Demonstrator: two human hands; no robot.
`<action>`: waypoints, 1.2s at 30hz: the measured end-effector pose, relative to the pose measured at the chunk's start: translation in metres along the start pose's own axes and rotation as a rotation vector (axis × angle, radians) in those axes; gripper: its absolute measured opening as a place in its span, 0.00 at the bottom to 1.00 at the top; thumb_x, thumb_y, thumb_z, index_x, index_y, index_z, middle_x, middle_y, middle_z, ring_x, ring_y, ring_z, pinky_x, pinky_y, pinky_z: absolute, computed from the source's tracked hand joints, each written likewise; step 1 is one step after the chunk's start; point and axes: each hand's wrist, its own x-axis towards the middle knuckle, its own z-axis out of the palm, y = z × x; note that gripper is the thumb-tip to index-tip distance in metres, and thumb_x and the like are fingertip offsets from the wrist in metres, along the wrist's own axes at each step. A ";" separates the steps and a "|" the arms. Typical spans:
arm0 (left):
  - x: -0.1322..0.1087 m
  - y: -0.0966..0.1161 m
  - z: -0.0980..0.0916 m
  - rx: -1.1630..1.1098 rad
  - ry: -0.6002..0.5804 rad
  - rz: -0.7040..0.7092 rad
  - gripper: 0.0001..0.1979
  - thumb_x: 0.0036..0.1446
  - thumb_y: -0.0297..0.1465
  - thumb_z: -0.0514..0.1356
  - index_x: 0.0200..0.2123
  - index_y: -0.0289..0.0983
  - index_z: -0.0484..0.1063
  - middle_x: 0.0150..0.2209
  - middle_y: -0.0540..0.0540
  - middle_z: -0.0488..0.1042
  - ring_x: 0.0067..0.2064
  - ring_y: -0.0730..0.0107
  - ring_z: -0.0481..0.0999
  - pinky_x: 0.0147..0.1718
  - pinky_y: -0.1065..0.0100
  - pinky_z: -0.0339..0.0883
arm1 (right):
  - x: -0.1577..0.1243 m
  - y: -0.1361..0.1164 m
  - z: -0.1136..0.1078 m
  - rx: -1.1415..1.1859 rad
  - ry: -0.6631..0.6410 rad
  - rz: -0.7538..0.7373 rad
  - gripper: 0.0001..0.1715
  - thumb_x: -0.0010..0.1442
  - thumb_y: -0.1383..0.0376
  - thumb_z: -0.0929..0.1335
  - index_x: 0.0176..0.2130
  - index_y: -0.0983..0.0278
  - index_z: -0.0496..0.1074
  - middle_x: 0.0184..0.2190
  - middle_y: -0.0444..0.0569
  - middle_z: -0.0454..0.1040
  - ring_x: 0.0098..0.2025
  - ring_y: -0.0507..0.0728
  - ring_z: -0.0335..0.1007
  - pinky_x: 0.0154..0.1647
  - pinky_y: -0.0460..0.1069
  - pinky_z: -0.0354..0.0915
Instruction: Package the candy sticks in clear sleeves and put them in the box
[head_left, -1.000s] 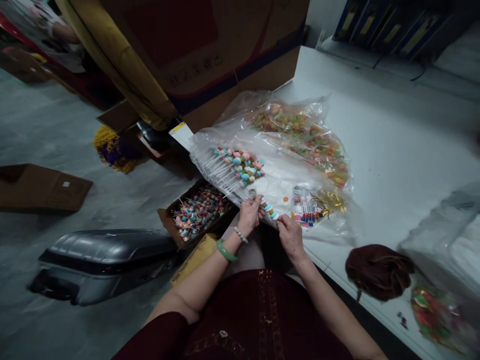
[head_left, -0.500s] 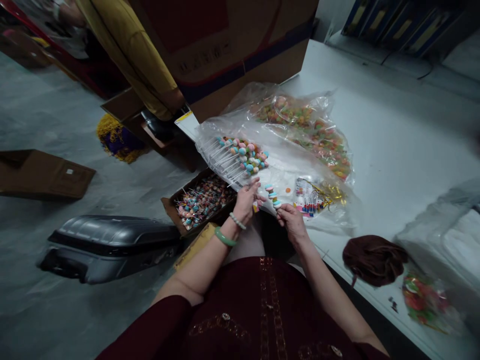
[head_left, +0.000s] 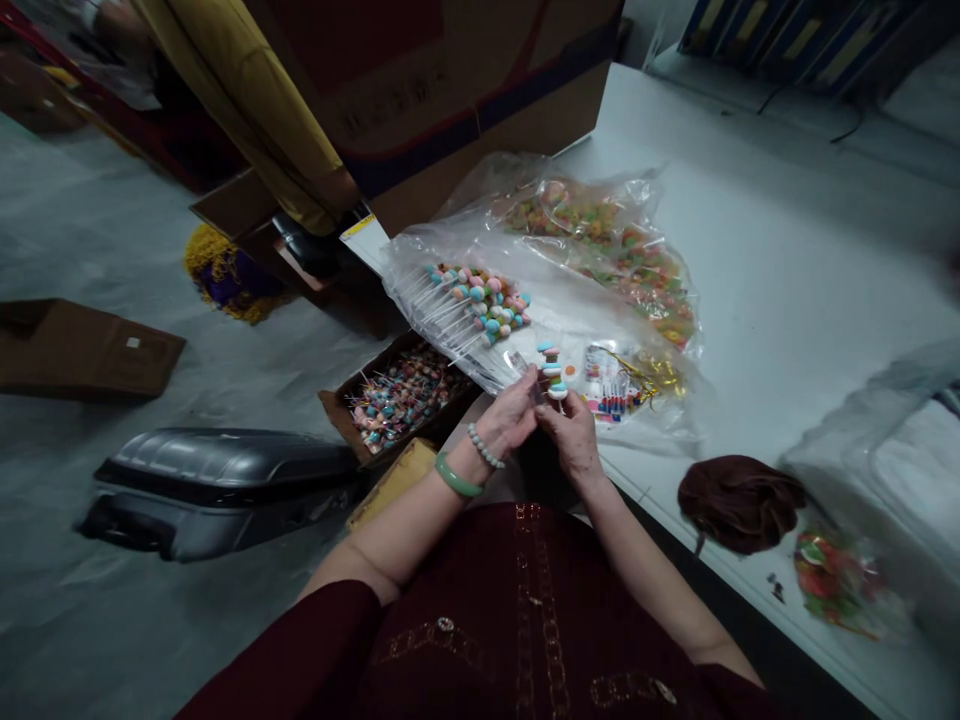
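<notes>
In the head view, my right hand (head_left: 574, 437) is closed on the stick of a candy skewer (head_left: 553, 372). Its stacked candies are pink, blue, white and green, and they point upward. Close beside it, my left hand (head_left: 515, 412) is pinched around what looks like a small clear plastic bag (head_left: 516, 364); its lower part is hidden by the fingers. Several similar candy skewers (head_left: 487, 300) lie in a row on a large plastic sheet (head_left: 551, 325) beyond my hands. Gold twist ties (head_left: 664, 378) and printed packaging (head_left: 604, 365) are to the right.
An open carton (head_left: 337, 425) full of wrapped candy sticks stands left, near a grey suitcase (head_left: 225, 480). Bagged gummies (head_left: 630, 250) lie farther back on the white table (head_left: 787, 270). A dark brown cloth bundle (head_left: 739, 503) rests right. A person in yellow trousers (head_left: 262, 110) is behind.
My hands have come together. The skewer has turned more upright and moved close to the left hand, and the clear plastic now shows above the left fingertips.
</notes>
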 end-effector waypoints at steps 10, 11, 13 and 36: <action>-0.009 0.007 -0.034 0.345 -0.060 -0.080 0.12 0.45 0.30 0.71 0.34 0.32 0.77 0.32 0.44 0.77 0.35 0.69 0.76 0.38 0.66 0.71 | 0.005 -0.001 -0.022 0.155 -0.061 0.401 0.19 0.42 0.56 0.75 0.28 0.63 0.68 0.16 0.37 0.64 0.14 0.43 0.43 0.13 0.42 0.36; -0.007 0.006 -0.035 0.371 -0.035 -0.049 0.12 0.46 0.32 0.70 0.33 0.32 0.77 0.32 0.44 0.77 0.34 0.69 0.76 0.36 0.67 0.70 | 0.005 0.000 -0.024 0.152 -0.039 0.384 0.19 0.43 0.55 0.75 0.29 0.63 0.68 0.17 0.37 0.64 0.14 0.43 0.43 0.13 0.42 0.37; -0.004 0.004 -0.035 0.436 0.074 0.045 0.12 0.46 0.35 0.70 0.30 0.31 0.77 0.30 0.44 0.77 0.31 0.71 0.75 0.32 0.70 0.68 | 0.004 0.000 -0.026 0.141 0.029 0.290 0.20 0.44 0.54 0.75 0.32 0.63 0.70 0.20 0.38 0.66 0.15 0.43 0.44 0.13 0.42 0.39; 0.003 -0.021 -0.032 0.349 0.130 0.146 0.14 0.41 0.35 0.72 0.26 0.32 0.73 0.22 0.50 0.72 0.23 0.78 0.67 0.24 0.73 0.59 | -0.002 -0.008 -0.005 0.068 0.000 0.158 0.20 0.41 0.56 0.76 0.32 0.61 0.70 0.22 0.39 0.66 0.21 0.47 0.52 0.19 0.44 0.51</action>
